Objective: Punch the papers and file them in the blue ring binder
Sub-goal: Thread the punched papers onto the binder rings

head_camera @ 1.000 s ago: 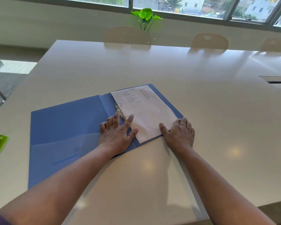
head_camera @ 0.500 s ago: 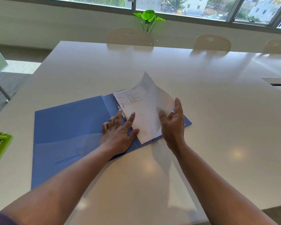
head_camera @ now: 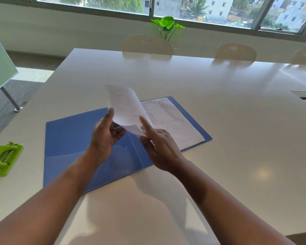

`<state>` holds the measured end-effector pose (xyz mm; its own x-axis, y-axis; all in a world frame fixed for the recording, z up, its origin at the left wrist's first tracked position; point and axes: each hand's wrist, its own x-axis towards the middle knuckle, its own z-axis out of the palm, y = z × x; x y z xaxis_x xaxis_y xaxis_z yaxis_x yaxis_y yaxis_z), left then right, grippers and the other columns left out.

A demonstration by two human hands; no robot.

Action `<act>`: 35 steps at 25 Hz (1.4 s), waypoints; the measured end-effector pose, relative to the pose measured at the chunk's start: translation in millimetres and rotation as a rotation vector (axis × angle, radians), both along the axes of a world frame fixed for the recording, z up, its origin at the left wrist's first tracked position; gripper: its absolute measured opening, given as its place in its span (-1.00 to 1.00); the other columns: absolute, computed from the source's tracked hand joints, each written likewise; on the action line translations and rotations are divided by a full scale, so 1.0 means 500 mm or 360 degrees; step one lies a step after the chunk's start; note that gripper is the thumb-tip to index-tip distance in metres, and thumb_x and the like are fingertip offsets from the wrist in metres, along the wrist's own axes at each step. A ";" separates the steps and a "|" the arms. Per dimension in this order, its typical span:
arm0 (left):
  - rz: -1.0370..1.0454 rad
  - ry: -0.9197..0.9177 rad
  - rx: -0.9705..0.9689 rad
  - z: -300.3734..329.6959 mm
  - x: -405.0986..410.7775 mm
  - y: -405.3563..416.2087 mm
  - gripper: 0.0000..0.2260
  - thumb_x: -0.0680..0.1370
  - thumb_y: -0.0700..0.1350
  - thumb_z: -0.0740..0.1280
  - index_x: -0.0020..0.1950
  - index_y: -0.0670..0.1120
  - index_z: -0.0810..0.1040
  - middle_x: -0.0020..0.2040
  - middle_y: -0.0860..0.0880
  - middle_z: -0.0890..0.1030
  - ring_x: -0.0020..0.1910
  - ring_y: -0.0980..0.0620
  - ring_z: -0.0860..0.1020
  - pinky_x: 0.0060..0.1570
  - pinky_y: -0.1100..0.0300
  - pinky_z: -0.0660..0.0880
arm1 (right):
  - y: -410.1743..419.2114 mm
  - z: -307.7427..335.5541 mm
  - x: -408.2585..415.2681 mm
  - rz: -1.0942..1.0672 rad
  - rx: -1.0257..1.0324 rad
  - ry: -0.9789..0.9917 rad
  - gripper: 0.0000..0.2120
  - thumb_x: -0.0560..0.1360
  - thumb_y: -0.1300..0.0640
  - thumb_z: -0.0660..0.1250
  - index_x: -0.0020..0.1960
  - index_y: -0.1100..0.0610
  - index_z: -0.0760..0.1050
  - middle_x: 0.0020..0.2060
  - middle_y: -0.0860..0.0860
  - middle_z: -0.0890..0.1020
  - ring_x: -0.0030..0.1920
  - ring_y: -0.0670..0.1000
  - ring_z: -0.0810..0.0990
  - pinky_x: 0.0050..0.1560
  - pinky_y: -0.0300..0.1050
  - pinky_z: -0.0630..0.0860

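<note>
While the blue binder (head_camera: 74, 138) lies open flat on the white table (head_camera: 237, 121), near its left edge and toward the near side, a sheet (head_camera: 125, 108) is held up above the spine by both hands. The sheet is curled, its upper part standing nearly upright and its lower edge bent toward the right. The left hand (head_camera: 104, 137) is raised with the palm turned inward; its thumb is laid against the left side of the sheet, the other fingers are curled loosely behind it. The right hand (head_camera: 159, 144) is set at the sheet's lower right corner, the forefinger stretched up along the paper and the thumb below it, so that the corner is pinched. A printed page (head_camera: 168, 119) lies flat on the right half of the binder, its far edge close to the binder's far corner. The left half of the binder is bare blue, with a clear pocket across its near part. The rings are hidden behind the hands and the sheet. A green punch (head_camera: 3, 158) is seen at the left edge of the table, well apart from the binder. Chairs (head_camera: 147, 45) are ranged along the far edge, and a plant (head_camera: 167, 25) stands behind them under the window (head_camera: 219, 7).
</note>
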<state>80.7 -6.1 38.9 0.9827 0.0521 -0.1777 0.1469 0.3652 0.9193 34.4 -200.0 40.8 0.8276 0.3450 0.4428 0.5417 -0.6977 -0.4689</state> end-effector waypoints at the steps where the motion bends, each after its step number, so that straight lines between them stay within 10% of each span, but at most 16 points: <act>1: 0.0051 -0.0006 0.0068 0.000 0.000 0.008 -0.73 0.66 -0.01 0.30 0.25 -0.15 0.58 0.04 -0.10 0.71 0.07 -0.11 0.65 -0.01 0.11 0.65 | 0.004 0.002 -0.006 0.0058 -0.0044 0.0044 -0.43 0.67 0.07 0.23 0.62 0.11 0.15 0.23 0.08 0.67 0.18 0.11 0.61 0.17 -0.08 0.41; 7: 0.0294 0.0089 0.0328 -0.014 -0.022 0.051 -0.74 0.61 -0.31 0.33 0.26 -0.08 0.54 0.04 -0.07 0.72 -0.01 -0.08 0.70 -0.02 -0.02 0.63 | -0.066 -0.011 0.009 -0.0463 0.0340 0.0248 -0.51 0.60 -0.14 0.28 0.43 0.10 0.50 0.36 0.00 0.59 0.36 -0.01 0.52 0.38 0.02 0.44; 12: 0.0359 0.0076 0.0343 -0.009 -0.033 0.067 -0.60 0.60 -0.33 0.35 0.39 -0.02 0.45 -0.08 -0.02 0.75 -0.05 -0.07 0.71 -0.02 -0.05 0.63 | -0.197 -0.035 0.061 -0.1307 -0.0489 0.0752 -0.30 0.50 -0.26 0.20 0.43 0.23 0.40 0.47 0.16 0.37 0.42 0.25 0.37 0.35 0.15 0.39; 23: 0.0429 0.0017 0.0602 -0.010 -0.050 0.086 -0.55 0.60 -0.29 0.36 0.46 -0.06 0.39 -0.08 -0.03 0.71 -0.10 -0.05 0.69 -0.10 0.02 0.63 | -0.203 -0.062 0.041 -0.1310 -0.0700 0.1041 -0.31 0.62 -0.28 -0.05 0.59 0.13 0.17 0.63 0.15 0.09 0.60 0.25 0.04 0.47 0.29 0.15; 26: 0.0448 0.0028 0.0682 -0.011 -0.053 0.095 -0.51 0.61 -0.26 0.36 0.51 -0.04 0.33 -0.08 -0.04 0.70 -0.09 -0.06 0.69 -0.12 0.04 0.61 | -0.194 -0.064 0.044 -0.1224 -0.0408 0.0840 -0.49 0.60 -0.16 0.16 0.47 0.03 0.30 0.49 0.10 0.38 0.52 0.19 0.26 0.40 0.30 0.22; 30: 0.0503 0.0052 0.0835 -0.002 -0.058 0.112 -0.39 0.60 -0.26 0.36 0.60 0.01 0.22 -0.14 -0.01 0.64 -0.13 0.01 0.63 -0.15 0.14 0.56 | -0.202 -0.039 0.061 -0.1286 0.0623 0.0710 -0.23 0.42 -0.11 0.49 0.52 0.00 0.25 0.26 -0.03 0.52 0.30 0.10 0.50 0.36 0.25 0.36; 35: 0.0539 0.0017 0.0881 0.006 -0.065 0.129 -0.37 0.57 -0.29 0.34 0.57 0.08 0.23 -0.17 0.03 0.66 -0.21 0.08 0.60 -0.23 0.16 0.51 | -0.222 -0.014 0.065 -0.1419 -0.0631 0.0956 -0.20 0.39 -0.48 0.26 0.35 0.11 0.45 0.35 0.08 0.44 0.34 0.20 0.38 0.20 0.18 0.30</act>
